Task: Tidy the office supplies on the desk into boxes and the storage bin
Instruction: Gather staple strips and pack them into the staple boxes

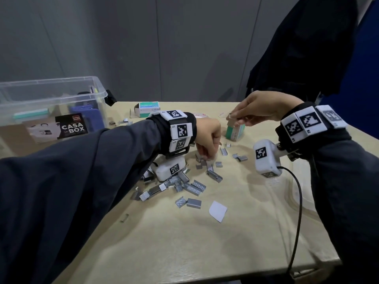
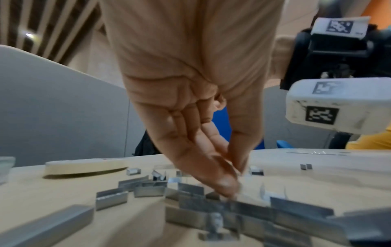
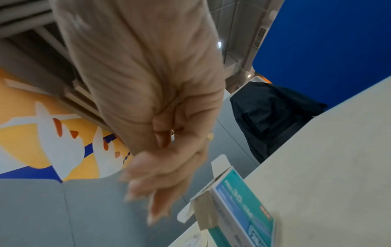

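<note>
Several grey staple strips (image 1: 185,186) lie scattered on the beige desk (image 1: 184,242). My left hand (image 1: 205,157) reaches down into them, and its fingertips and thumb (image 2: 234,182) pinch together on one strip, which is blurred. My right hand (image 1: 232,115) hovers just above a small green staple box (image 1: 234,131) that stands upright with its top flap open (image 3: 243,215). It pinches a small staple piece between thumb and fingers. In the right wrist view the right hand (image 3: 152,200) is blurred and the piece is hidden.
A clear storage bin (image 1: 98,89) holding supplies stands at the back left. A second green staple box (image 1: 146,109) lies open at the back, with a tape roll (image 1: 200,115) (image 2: 84,167) beside it. A white paper scrap (image 1: 217,211) lies near the staples. A dark jacket (image 1: 297,48) hangs at right.
</note>
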`<state>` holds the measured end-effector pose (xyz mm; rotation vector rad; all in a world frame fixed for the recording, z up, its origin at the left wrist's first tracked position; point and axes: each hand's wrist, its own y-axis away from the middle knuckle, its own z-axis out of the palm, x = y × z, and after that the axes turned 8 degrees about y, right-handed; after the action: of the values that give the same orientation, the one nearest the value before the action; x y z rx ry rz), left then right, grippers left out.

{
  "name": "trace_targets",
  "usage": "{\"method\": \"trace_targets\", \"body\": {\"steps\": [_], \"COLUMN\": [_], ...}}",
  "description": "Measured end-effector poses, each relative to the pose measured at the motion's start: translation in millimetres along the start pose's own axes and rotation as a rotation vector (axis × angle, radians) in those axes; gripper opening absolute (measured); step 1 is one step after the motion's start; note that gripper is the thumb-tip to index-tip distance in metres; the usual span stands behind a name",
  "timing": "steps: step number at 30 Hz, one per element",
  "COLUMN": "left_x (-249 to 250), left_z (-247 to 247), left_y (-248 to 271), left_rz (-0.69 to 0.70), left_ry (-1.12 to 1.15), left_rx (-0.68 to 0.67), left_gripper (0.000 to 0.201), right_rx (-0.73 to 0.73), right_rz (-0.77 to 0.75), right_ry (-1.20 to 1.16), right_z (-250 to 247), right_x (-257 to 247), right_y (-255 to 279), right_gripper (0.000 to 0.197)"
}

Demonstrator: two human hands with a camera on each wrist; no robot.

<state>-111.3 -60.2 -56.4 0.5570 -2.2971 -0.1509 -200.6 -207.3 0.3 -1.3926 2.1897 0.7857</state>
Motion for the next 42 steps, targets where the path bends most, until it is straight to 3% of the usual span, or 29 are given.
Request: {"method": "trace_targets", "body": {"steps": [4,7,11,15,21,26,28,31,34,39,42], "left_x": [1.3,8.5,15.7,19.5,19.1,17.7,16.3,17.9,17.2,6.4,2.0], "left_z": [-1.0,2.7,7.4,10.1,8.8,25.6,27.7,22.7,11.2,-11.6,-17.4], "left_y": [-5.8,-12.4,-17.7,-21.2,-11.9,-15.3,-15.8,-12.3,-7.1,0.6,8.7], "left_rz": [-0.009,-0.001,-0.014,-0.03,0.01,0.089,0.078,0.043,0.048,-0.001,-0.018], "left_ry": [-0.035,-0.217,-0.261,-0.294,-0.36,-0.617,-0.64,-0.538,-0.383,0.317,0.569], "left_rx": [0.145,0.203,0.103,0.044,0.067,0.18,0.157,0.152,0.252,0.391,0.404], "left_gripper": [0.016,0.033,0.04,0.028,0.021,0.031,0.04,0.036,0.032,0.024,0.016], "right_rx": [0.081,0.169,0.234,0.254,0.283,0.343,0.36,0.363,0.339,0.288,0.218], "right_rz": [-0.015,-0.018,-0.048,-0.067,-0.093,-0.131,-0.136,-0.132,-0.134,-0.098,-0.072], "right_ry": [-0.049,-0.059,-0.037,0.0,-0.066,-0.131,-0.154,-0.197,-0.289,-0.456,-0.544], "right_z": [-0.1,-1.1,-3.2,-4.3,-0.3,0.6,1.5,4.5,8.5,13.4,15.5], "right_x": [6.6,8.5,7.9,7.0,10.1,17.9,19.7,21.2,20.9,20.6,19.4], "right_y": [-1.8,-4.1,-5.4,-7.2,-8.6,-8.9,-8.1,-7.0,-4.7,-3.7,-6.0], "right_gripper": [0.019,0.019,0.024,0.024,0.016,0.019,0.023,0.025,0.024,0.015,0.016]}}
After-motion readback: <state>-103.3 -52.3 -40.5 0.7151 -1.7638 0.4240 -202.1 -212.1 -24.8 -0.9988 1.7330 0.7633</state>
